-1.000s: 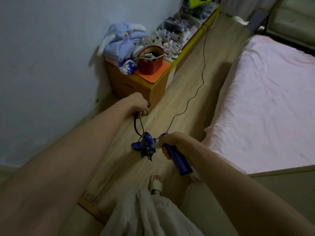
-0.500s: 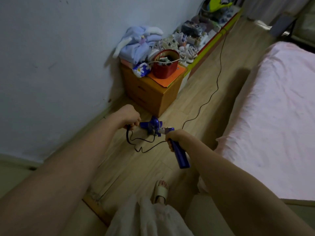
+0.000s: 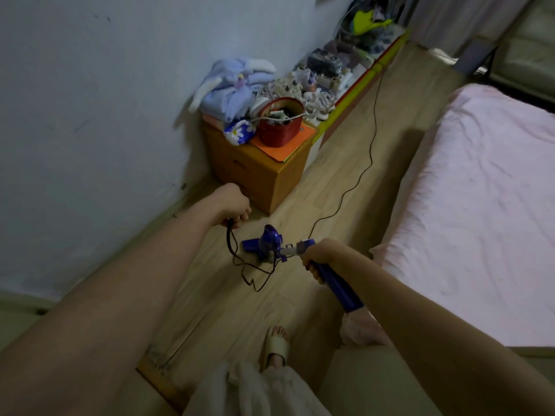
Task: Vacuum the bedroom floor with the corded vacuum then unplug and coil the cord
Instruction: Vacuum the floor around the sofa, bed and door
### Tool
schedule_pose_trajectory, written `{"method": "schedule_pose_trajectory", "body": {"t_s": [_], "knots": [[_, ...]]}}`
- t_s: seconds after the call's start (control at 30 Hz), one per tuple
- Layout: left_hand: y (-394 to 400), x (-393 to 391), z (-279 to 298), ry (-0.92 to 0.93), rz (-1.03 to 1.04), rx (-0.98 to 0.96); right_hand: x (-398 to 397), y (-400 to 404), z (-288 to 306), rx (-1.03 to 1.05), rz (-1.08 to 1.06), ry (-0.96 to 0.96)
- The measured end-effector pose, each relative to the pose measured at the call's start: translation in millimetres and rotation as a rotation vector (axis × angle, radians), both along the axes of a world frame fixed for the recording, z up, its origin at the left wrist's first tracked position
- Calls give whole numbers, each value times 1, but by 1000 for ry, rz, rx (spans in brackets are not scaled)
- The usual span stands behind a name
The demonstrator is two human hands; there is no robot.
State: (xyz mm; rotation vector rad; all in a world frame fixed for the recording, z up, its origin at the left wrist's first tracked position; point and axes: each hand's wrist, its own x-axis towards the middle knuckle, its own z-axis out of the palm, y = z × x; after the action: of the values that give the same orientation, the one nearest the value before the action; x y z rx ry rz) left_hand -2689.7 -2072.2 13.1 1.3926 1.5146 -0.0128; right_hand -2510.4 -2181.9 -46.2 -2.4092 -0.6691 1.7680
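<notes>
1. Left hand [image 3: 235,207] is fisted round a bend of the black cord [image 3: 365,163], lifted off the floor [image 3: 336,175] beside the orange cabinet [image 3: 261,172]. Right hand [image 3: 315,255] is wrapped round the blue handle [image 3: 336,283] of the vacuum [image 3: 268,241].
2. Vacuum head sits on the floor between my hands, in the strip between the wall [image 3: 90,115] and the bed [image 3: 480,205].
3. Step in hand, I judge: still vacuuming, cord managed with my left.
4. Do it well: keep my left hand high and out toward the wall so the slack stays clear of the nozzle. A loose loop lies on the floor right by the head; risk of running over or sucking it.
5. Push in straight overlapping passes along the planks, get the edge by the cabinet and wall.
6. Farther right the cord runs up the floor along the low shelf [image 3: 360,85]; plug end not visible. Don't tug it taut.
7. Bed edge is near my right arm; sheet [image 3: 363,328] hangs low by the handle, keep the nozzle off it.
</notes>
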Motion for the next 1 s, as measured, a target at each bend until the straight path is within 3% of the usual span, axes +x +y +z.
{"method": "schedule_pose_trajectory", "body": {"t_s": [0.23,0.53,1.0], "knots": [[-8,20,17,-24,-73,36,-22,-13,25,13,-219,177],[-3,6,5,-32,-22,16,-50,-1,26,91,-505,324],[61,5,11,-70,-18,14,-65,63,-3,208,-680,293]]}}
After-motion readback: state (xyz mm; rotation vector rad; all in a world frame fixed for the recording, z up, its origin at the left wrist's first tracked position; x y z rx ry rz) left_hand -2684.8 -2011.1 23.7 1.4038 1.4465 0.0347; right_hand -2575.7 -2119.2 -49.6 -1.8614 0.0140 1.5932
